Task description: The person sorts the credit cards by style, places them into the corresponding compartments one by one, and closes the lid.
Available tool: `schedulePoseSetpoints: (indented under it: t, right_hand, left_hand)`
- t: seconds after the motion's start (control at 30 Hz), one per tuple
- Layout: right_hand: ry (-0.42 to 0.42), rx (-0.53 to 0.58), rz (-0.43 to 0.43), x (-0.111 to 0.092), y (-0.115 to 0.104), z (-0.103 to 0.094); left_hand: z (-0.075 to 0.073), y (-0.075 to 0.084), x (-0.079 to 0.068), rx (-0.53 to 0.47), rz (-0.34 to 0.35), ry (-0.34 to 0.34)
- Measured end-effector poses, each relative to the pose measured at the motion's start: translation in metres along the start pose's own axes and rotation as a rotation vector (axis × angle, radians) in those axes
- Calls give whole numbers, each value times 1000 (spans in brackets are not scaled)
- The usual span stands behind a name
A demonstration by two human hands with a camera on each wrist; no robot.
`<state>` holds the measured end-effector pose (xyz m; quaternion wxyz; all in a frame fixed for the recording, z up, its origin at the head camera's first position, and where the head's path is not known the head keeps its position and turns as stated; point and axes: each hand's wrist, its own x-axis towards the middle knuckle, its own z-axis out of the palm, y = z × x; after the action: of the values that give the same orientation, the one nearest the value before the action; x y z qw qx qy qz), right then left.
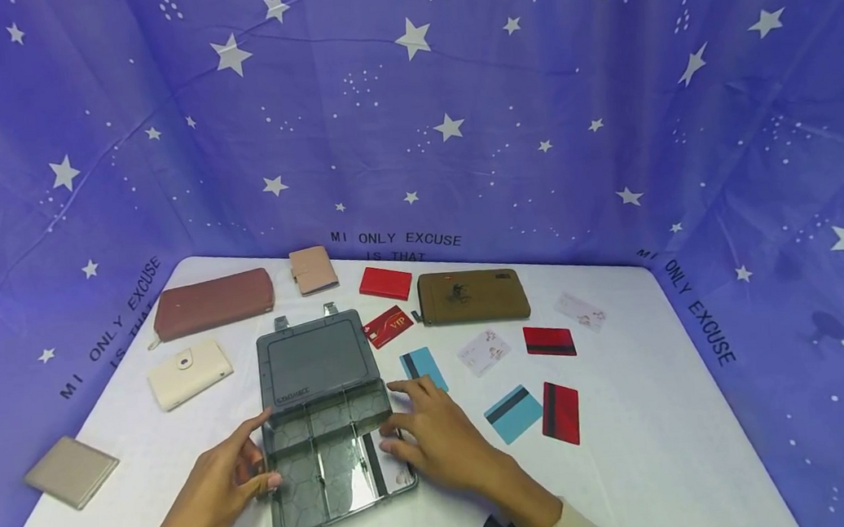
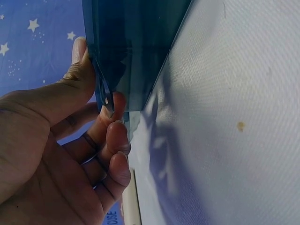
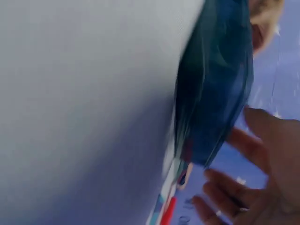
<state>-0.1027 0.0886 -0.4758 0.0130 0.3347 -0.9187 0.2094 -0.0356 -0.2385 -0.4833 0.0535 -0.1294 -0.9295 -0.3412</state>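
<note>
A translucent grey compartment box (image 1: 298, 492) lies on the white table with its lid (image 1: 318, 356) folded back. In its front right compartment sits a white card with a black stripe (image 1: 392, 466). My left hand (image 1: 213, 490) holds the box's left side, thumb on the rim and fingers against the wall, as the left wrist view (image 2: 70, 136) shows. Over the right edge of the box, my right hand (image 1: 441, 434) has its fingers loosely bent near the card compartment, holding nothing visible. The right wrist view is blurred, with the right hand (image 3: 258, 164) beside the box wall.
Blue cards (image 1: 513, 414), red cards (image 1: 561, 413), pale cards (image 1: 484, 352) and a VIP card (image 1: 390, 325) lie to the right. Behind stand brown (image 1: 215, 302), pink (image 1: 314, 269), red (image 1: 385, 282) and olive (image 1: 472, 297) wallets. Cream (image 1: 190, 373) and beige (image 1: 72, 472) wallets lie left.
</note>
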Motion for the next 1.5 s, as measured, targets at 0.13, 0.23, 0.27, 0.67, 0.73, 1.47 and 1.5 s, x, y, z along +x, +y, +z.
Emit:
schedulePoseSetpoints:
  t: [0.13, 0.23, 0.27, 0.67, 0.73, 1.47, 1.5]
  right_hand:
    - [74, 194, 85, 13, 21, -7]
    - [103, 201, 177, 24, 42, -10]
    - [98, 180, 208, 28, 48, -11]
    - [-59, 126, 363, 47, 78, -14]
    - [-54, 145, 362, 46, 77, -14]
    - [122, 824, 161, 31, -10, -22]
    - [105, 826, 146, 30, -15, -18]
  left_hand:
    - [1, -1, 0, 10, 20, 16]
    - [1, -1, 0, 13, 29, 25]
    - [1, -2, 0, 13, 30, 27]
    - [6, -1, -3, -18, 46, 42]
    - [6, -1, -3, -20, 44, 40]
    - [2, 2, -1, -1, 61, 54]
    - [2, 2, -1, -1, 61, 55]
